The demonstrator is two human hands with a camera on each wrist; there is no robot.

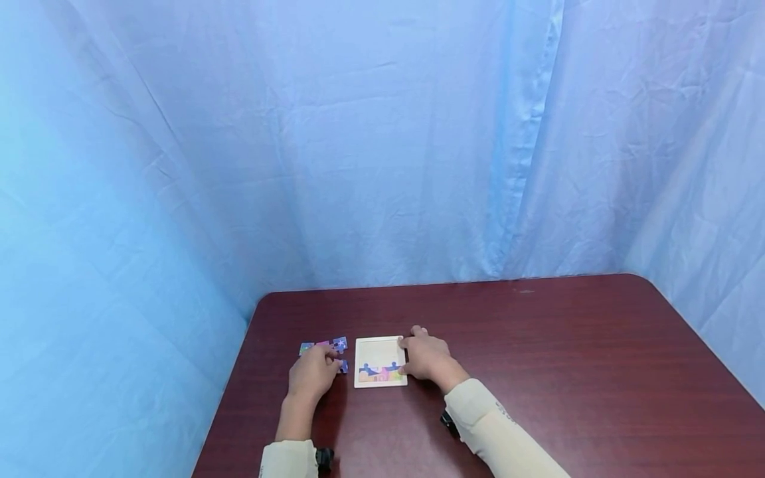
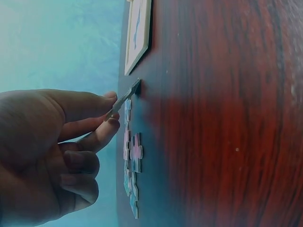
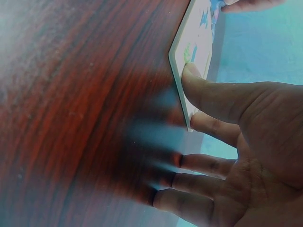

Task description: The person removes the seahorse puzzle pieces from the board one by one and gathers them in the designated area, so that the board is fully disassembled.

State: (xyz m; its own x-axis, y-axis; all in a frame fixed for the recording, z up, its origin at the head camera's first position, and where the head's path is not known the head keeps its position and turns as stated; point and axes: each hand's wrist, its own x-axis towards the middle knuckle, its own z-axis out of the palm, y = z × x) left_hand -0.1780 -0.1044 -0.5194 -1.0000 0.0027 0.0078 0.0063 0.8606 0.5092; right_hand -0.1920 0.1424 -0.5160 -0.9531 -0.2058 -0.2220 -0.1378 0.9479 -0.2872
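Observation:
My left hand (image 1: 313, 375) pinches a blue jigsaw piece (image 1: 342, 366) between thumb and fingertips; the left wrist view shows the piece (image 2: 124, 100) edge-on and tilted, just over the table. Several more jigsaw pieces (image 1: 339, 344) lie beyond that hand. To its right is a pale square puzzle tray (image 1: 381, 341), with joined colourful pieces (image 1: 382, 375) along its near side and bare board above. My right hand (image 1: 426, 356) rests at the tray's right edge. In the right wrist view its thumb (image 3: 201, 87) presses on the tray, the index fingertip touches the rim, and the other fingers extend to the table.
The dark red wooden table (image 1: 538, 372) stretches far to the right of the tray. Pale blue curtains (image 1: 382, 146) hang behind it and at both sides. Light sleeves (image 1: 502, 431) cover both forearms, with a black device (image 1: 325, 458) at each wrist.

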